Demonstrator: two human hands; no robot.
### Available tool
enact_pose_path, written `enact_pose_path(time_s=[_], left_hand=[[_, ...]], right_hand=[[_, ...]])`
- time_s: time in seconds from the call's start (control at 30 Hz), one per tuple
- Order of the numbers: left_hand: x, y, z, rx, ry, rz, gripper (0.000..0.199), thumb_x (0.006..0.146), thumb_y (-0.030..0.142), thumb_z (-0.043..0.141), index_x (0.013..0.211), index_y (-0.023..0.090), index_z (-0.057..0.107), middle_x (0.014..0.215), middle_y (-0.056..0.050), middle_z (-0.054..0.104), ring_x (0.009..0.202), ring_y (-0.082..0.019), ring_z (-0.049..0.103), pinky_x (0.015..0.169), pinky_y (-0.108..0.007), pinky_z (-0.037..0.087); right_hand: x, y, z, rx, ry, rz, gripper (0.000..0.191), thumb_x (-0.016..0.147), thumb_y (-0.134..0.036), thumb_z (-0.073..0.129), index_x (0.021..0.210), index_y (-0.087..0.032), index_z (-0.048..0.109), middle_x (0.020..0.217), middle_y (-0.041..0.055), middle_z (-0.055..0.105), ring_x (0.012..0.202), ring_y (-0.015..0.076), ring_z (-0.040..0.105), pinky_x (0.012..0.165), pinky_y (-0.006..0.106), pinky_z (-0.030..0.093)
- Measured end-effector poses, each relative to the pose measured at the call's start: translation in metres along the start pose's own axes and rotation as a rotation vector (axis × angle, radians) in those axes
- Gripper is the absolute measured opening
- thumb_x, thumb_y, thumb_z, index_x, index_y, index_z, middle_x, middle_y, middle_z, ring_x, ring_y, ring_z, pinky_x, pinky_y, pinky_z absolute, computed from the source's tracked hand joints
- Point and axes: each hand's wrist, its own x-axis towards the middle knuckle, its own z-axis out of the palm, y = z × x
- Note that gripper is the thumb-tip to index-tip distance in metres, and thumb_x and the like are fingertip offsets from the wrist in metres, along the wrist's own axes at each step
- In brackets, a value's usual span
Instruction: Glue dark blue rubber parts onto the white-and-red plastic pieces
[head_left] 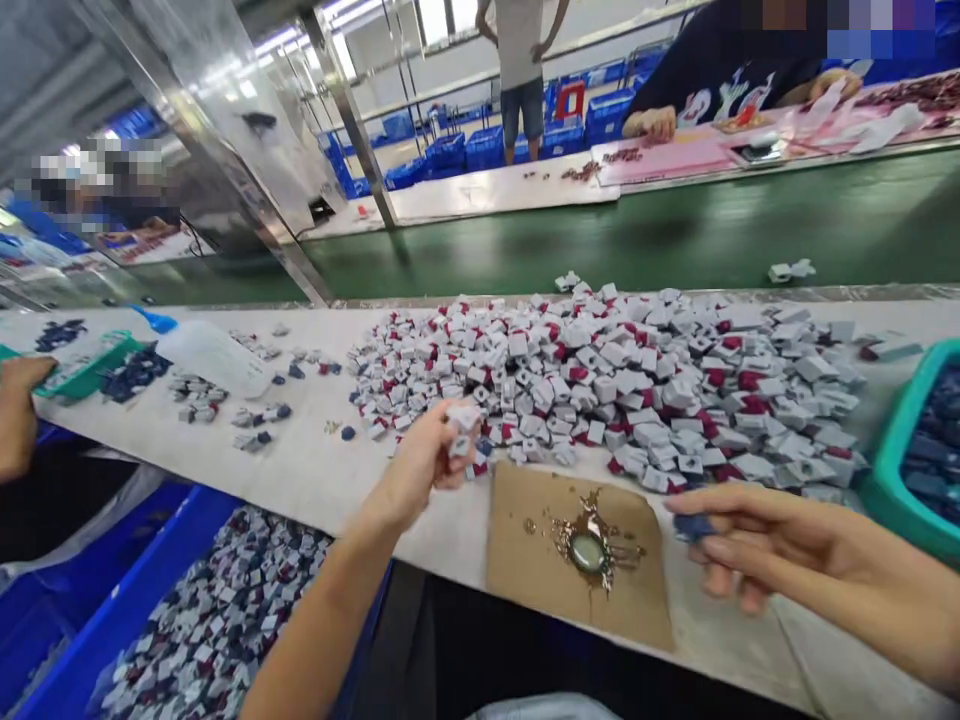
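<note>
My left hand (pixel 427 455) is closed on a small light-grey plastic part (pixel 463 418), just in front of a large pile of grey and dark-red parts (pixel 600 370). Between the thumb and fingers of my right hand (pixel 757 545) is a small dark-blue plastic part (pixel 691 526). That hand hovers right of a piece of brown cardboard (pixel 525 580). On the cardboard sits a small round dish (pixel 589 552) with a shiny wet spill around it. The two held parts are apart from each other.
A teal basket (pixel 885 480) of dark-blue parts stands at the right. Left are a translucent bottle with a blue nozzle (pixel 214 350), small part groups and another person's hand (pixel 19 410). Below is a blue bin (pixel 142 570) of parts. Behind runs a green conveyor belt (pixel 465 245).
</note>
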Motion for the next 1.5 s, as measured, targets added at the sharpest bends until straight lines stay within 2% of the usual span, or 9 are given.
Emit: enact_pose_path(time_s=[0.07,0.17,0.27,0.4,0.53,0.7,0.9,1.07,1.5], left_hand=[[-0.028,-0.025,0.008,-0.038,0.008,-0.023,0.019,0.072,0.025,0.061,0.088,0.017,0.055,0.073,0.002,0.049,0.055,-0.007,0.047,0.036,-0.012,0.034],[-0.057,-0.061,0.017,-0.12,0.062,-0.015,0.032,0.073,0.031,0.07,0.1,0.019,0.057,0.084,-0.002,0.059,0.068,-0.013,0.061,0.045,-0.017,0.049],[-0.07,-0.089,0.023,-0.201,0.198,-0.022,0.038,0.066,0.032,0.079,0.096,0.018,0.06,0.084,-0.002,0.064,0.068,-0.013,0.065,0.046,-0.014,0.047],[-0.075,-0.107,0.028,-0.236,0.374,-0.004,0.035,0.066,0.032,0.08,0.093,0.017,0.064,0.081,-0.003,0.069,0.072,-0.01,0.063,0.046,-0.009,0.042],[-0.076,-0.105,0.03,-0.307,0.367,-0.052,0.039,0.062,0.03,0.082,0.094,0.016,0.064,0.086,-0.006,0.071,0.07,-0.011,0.062,0.04,-0.012,0.042],[-0.076,-0.096,0.032,-0.444,0.323,-0.087,0.043,0.057,0.023,0.085,0.096,0.016,0.068,0.085,-0.006,0.074,0.075,-0.013,0.067,0.052,-0.015,0.051],[-0.075,-0.093,0.039,-0.48,0.277,-0.053,0.027,0.059,0.015,0.084,0.082,0.016,0.068,0.082,-0.004,0.076,0.074,-0.012,0.07,0.058,-0.014,0.053],[-0.076,-0.09,0.044,-0.463,0.191,-0.033,0.024,0.062,0.012,0.082,0.08,0.016,0.067,0.081,-0.001,0.076,0.066,-0.007,0.068,0.06,-0.012,0.053],[-0.072,-0.09,0.052,-0.272,0.205,-0.02,0.03,0.055,0.016,0.086,0.076,0.017,0.065,0.074,-0.001,0.073,0.071,-0.012,0.069,0.066,-0.017,0.054]], right_hand=[[0.007,-0.014,0.02,-0.094,-0.092,-0.139,0.032,0.095,-0.046,0.044,0.101,-0.024,0.066,0.075,0.0017,0.068,0.061,0.0158,0.065,0.051,0.023,0.056],[0.016,-0.026,0.044,-0.419,-0.024,-0.42,0.033,0.099,-0.034,0.035,0.099,-0.021,0.066,0.092,0.0056,0.068,0.074,0.0178,0.067,0.059,0.025,0.055],[0.018,-0.027,0.059,-0.651,-0.01,-0.56,0.038,0.101,-0.026,0.024,0.099,-0.016,0.061,0.084,0.0075,0.065,0.064,0.0158,0.064,0.052,0.025,0.049],[0.022,-0.025,0.067,-0.694,-0.106,-0.565,0.035,0.101,-0.025,0.023,0.079,-0.019,0.049,0.066,0.0022,0.057,0.054,0.0137,0.056,0.046,0.024,0.038],[0.027,-0.026,0.067,-0.636,-0.17,-0.445,0.027,0.098,-0.025,0.03,0.076,-0.02,0.044,0.068,0.0021,0.054,0.056,0.0158,0.052,0.05,0.026,0.035],[0.029,-0.03,0.059,-0.457,-0.296,-0.332,0.023,0.095,-0.026,0.039,0.075,-0.021,0.048,0.065,0.001,0.055,0.053,0.015,0.053,0.047,0.026,0.035],[0.027,-0.062,0.055,-0.087,0.005,-0.226,0.017,0.091,-0.038,0.053,0.085,-0.023,0.058,0.076,0.0015,0.065,0.064,0.0155,0.062,0.048,0.023,0.047],[0.022,-0.077,0.063,0.09,0.005,-0.183,0.013,0.088,-0.035,0.059,0.081,-0.024,0.06,0.07,-0.0021,0.063,0.058,0.0123,0.06,0.046,0.018,0.047],[0.03,-0.075,0.059,0.05,-0.169,-0.301,0.025,0.092,-0.034,0.054,0.071,-0.021,0.059,0.067,0.0013,0.062,0.056,0.0142,0.056,0.048,0.024,0.041]])
